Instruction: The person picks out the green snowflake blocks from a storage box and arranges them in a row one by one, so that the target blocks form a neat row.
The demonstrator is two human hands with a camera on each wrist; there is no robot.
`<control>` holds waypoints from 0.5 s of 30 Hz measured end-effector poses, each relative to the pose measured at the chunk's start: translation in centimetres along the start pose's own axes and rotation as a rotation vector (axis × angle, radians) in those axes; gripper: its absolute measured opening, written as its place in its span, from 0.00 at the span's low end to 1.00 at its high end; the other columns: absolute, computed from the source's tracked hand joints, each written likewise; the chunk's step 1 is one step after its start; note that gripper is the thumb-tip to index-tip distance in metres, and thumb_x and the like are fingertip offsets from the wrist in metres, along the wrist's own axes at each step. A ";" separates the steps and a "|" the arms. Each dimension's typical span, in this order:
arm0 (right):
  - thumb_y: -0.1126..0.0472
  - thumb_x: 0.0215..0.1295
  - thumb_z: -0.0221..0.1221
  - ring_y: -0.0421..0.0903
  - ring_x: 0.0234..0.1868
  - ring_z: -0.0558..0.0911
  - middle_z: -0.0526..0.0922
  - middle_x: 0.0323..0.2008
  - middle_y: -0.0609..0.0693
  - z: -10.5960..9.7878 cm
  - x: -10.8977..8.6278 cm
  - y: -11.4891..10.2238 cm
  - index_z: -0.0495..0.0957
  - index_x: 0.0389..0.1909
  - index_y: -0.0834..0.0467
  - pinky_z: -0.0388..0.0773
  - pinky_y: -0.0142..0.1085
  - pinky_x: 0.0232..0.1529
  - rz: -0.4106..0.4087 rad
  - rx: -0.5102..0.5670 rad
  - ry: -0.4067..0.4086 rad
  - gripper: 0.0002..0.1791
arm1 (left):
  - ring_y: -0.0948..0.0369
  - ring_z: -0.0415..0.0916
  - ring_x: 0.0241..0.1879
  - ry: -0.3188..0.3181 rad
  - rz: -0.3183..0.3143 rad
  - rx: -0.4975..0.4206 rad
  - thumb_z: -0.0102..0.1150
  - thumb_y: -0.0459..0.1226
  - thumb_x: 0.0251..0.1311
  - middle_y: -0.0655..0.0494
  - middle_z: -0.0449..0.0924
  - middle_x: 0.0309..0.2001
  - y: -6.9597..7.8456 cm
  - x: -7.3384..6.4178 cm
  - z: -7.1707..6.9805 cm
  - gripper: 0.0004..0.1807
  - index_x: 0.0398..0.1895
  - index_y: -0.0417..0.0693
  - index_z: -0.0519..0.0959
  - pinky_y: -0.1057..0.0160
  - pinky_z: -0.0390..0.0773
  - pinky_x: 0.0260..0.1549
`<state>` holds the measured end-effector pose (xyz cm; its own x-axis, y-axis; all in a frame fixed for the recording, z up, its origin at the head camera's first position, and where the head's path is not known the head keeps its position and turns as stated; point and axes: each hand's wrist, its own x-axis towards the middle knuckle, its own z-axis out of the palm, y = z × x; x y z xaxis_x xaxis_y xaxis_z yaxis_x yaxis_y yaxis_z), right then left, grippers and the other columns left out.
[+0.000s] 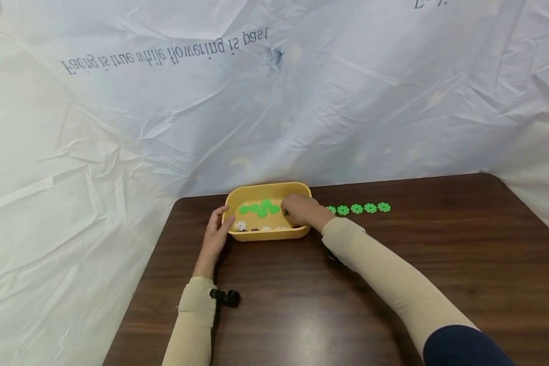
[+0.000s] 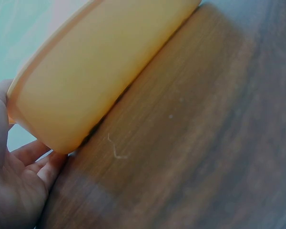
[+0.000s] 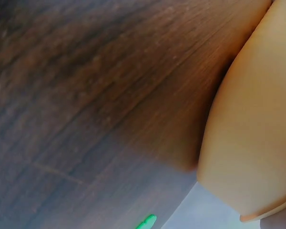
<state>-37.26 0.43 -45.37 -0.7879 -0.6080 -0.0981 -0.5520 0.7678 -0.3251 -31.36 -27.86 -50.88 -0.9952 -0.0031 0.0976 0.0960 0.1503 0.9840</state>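
Observation:
A yellow plastic tray (image 1: pixel 270 236) stands near the table's back edge. My left hand (image 1: pixel 215 235) grips its left end, thumb at the rim and the other fingers against the outer wall, as the left wrist view also shows. Over the right end of the tray, my right hand (image 1: pixel 300 209) reaches down inside with bent fingers; its fingertips are hidden and I cannot tell what they hold. Several green flower-shaped discs (image 1: pixel 262 213) lie in the tray's middle. White flower-shaped discs (image 1: pixel 240 225) and some dark ones lie along the tray's near side.
Right of the tray, a row of green flower-shaped discs (image 1: pixel 357 209) lies on the dark wooden table (image 1: pixel 274 295), its left end partly behind my right wrist. A white printed sheet (image 1: pixel 302 101) hangs directly behind the table.

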 end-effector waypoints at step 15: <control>0.68 0.66 0.59 0.43 0.25 0.56 0.62 0.27 0.47 -0.3 -0.1 -0.3 0.70 0.32 0.53 0.54 0.39 0.25 0.061 -0.018 -0.045 0.09 | 0.52 0.67 0.67 0.006 0.025 0.023 0.55 0.45 0.81 0.47 0.63 0.77 -0.4 -0.2 -0.1 0.27 0.76 0.45 0.65 0.61 0.68 0.59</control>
<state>-37.14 0.31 -44.95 -0.8076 -0.5677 -0.1593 -0.5082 0.8072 -0.3002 -31.23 -27.98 -51.27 -0.9924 -0.0052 0.1233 0.1205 0.1731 0.9775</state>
